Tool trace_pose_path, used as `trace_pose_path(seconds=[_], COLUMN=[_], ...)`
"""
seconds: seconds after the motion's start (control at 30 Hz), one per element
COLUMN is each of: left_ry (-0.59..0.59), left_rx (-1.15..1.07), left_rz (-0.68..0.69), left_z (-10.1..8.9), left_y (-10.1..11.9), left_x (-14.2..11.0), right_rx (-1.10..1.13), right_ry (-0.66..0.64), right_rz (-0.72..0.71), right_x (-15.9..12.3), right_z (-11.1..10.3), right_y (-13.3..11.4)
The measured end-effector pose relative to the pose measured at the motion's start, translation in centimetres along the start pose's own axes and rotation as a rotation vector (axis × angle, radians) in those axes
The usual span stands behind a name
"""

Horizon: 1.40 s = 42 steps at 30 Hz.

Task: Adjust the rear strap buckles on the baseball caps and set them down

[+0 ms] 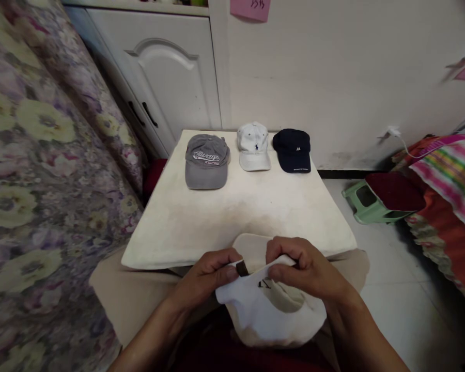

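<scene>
A white baseball cap (271,320) is held over my lap at the near edge of the table, its back opening towards me and its brim (251,245) pointing away. My left hand (213,271) is closed on the strap side of the cap, beside a small dark patch (242,268). With thumb and fingers, my right hand (300,266) pinches the strap's other side. Farther back on the table lie a grey cap (206,161) with white lettering, a pale cap (253,146) with a small dark logo, and a navy cap (293,150).
The caps rest on a table with a cream cover (170,222). A flowered curtain (42,206) hangs at the left, near a white cabinet (166,62). To the right stand a green stool (375,201) and a bed with a striped cover (453,170).
</scene>
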<state>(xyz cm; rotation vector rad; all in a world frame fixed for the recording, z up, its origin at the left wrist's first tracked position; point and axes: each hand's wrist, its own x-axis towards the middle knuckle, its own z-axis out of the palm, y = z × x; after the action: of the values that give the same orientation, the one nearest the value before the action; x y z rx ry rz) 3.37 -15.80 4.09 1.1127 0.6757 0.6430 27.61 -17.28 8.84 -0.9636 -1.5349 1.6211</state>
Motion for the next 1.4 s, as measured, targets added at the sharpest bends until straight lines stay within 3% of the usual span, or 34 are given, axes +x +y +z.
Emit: trace_pose_path(seconds=[0.13, 0.27, 0.53, 0.9, 1.4], left_ry=[0.003, -0.007, 0.002, 0.078, 0.090], left_rx=[0.001, 0.008, 0.058, 0.036, 0.106], left_rz=[-0.036, -0.045, -0.046, -0.048, -0.024], left_z=[0.1, 0.1, 0.9, 0.6, 0.7], left_y=[0.1, 0.3, 1.6, 0.7, 1.1], left_x=[-0.1, -0.3, -0.5, -0.3, -0.1], right_rx=[0.140, 0.215, 0.192, 0.069, 0.094], right_ry=[0.112, 0.145, 0.163, 0.259, 0.191], right_rz=[-0.089, -0.112, -0.055, -0.061, 0.016], right_x=[-0.1, 0.0, 0.4, 0.6, 1.1], right_z=[-0.1, 0.0, 0.6, 0.7, 1.2], right_y=[0.1, 0.3, 1.1, 0.9, 1.5])
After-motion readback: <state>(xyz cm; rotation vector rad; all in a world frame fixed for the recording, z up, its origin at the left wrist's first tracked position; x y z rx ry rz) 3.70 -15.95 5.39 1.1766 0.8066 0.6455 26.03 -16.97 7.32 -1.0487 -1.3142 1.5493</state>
